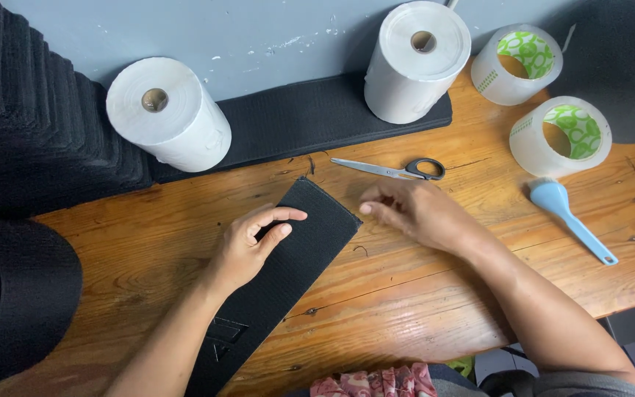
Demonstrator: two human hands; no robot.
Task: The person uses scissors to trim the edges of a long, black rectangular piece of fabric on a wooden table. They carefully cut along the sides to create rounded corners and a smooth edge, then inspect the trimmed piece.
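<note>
A long black fabric strip (310,228) lies slantwise on the wooden table (420,294), running from the near edge up to the middle. My left hand (251,246) rests flat on the strip, fingers spread and pressing it down. My right hand (413,209) hovers just right of the strip's upper corner, fingers loosely bent toward it and holding nothing. Small scissors with black handles (395,169) lie just beyond my right hand.
Two white paper rolls (167,114) (417,62) stand at the back, the right one on a black pad (295,121). Two clear tape rolls (516,66) (560,136) and a light-blue brush (567,217) sit at right. Stacked black material (31,110) fills the left.
</note>
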